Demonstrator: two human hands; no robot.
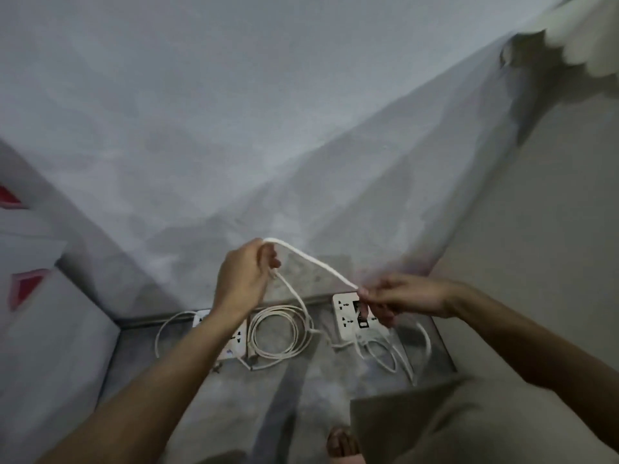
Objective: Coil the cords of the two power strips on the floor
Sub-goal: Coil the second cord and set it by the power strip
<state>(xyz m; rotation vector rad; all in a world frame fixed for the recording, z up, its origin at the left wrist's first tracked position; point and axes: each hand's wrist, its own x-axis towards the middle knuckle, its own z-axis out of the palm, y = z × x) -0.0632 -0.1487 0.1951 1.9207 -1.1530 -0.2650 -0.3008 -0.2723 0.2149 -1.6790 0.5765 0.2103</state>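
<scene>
The left hand (246, 272) and right hand (398, 298) each pinch a raised span of the limp, light white cord (315, 262), probably from the right power strip (355, 316) on the floor, best gripped mid-length.

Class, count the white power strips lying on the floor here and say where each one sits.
2. One white power strip lies on the floor under the left forearm, partly hidden by it; the other white power strip lies below the right hand.
</scene>
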